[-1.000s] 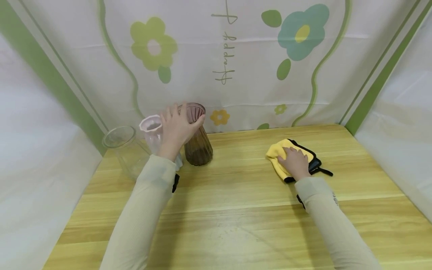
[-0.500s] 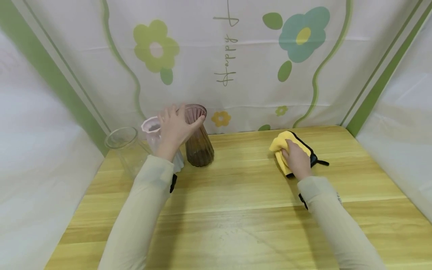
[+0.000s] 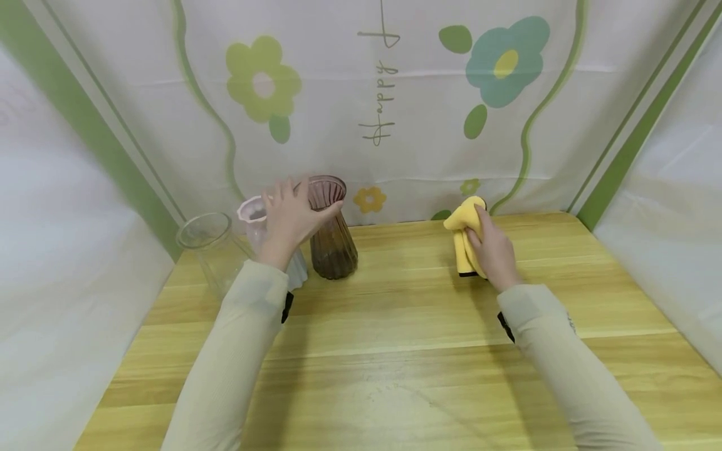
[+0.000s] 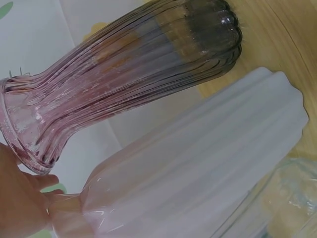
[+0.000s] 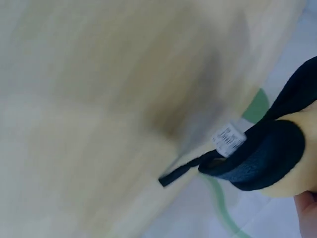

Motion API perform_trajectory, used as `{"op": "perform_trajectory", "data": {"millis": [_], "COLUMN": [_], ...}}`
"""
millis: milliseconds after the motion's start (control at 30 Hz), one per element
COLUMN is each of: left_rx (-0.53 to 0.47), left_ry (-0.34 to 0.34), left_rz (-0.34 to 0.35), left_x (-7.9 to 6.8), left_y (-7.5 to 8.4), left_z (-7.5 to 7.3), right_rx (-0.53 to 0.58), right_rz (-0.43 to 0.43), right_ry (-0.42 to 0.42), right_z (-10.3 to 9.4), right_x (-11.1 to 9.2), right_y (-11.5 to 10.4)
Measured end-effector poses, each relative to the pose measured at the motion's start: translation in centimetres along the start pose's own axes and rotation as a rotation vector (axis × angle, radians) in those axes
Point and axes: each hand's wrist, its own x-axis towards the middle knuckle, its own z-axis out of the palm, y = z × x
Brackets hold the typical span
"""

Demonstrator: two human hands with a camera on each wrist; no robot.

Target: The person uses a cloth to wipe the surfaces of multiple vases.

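While a yellow cloth (image 3: 465, 220) with dark edging is held bunched in the grip of a person's right hand (image 3: 495, 254) near the surface's (image 3: 395, 326) far edge, the left hand's (image 3: 290, 219) grip is wide, fingers spread by the rims of a purple vase (image 3: 334, 254) and a pale vase (image 3: 297, 270). A clear vase (image 3: 214, 263) stands left of both, before a flowered curtain (image 3: 417, 144).

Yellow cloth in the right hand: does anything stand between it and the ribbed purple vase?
Nothing visible stands in the gap between the yellow cloth in the right hand and the purple vase. At the vase's upper end, though, the left hand partly covers it in the head view.
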Motion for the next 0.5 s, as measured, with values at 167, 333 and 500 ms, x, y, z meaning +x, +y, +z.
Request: {"op": "perform_trajectory", "data": {"millis": [167, 333, 500], "left_rx": [0.044, 0.075, 0.089], "left_ry": [0.005, 0.02, 0.02], "left_rz": [0.007, 0.01, 0.009], "left_x": [0.0, 0.1, 0.2], "left_y": [-0.1, -0.3, -0.4], "left_z": [0.1, 0.2, 0.3], "right_rx": [0.006, 0.001, 0.006], "right_rz": [-0.069, -0.173, -0.266], "right_ry": [0.038, 0.082, 0.121], "right_z": [-0.3, -0.4, -0.4], "right_x": [0.4, 0.8, 1.1], "right_y": [-1.4, -3.0, -4.5]}}
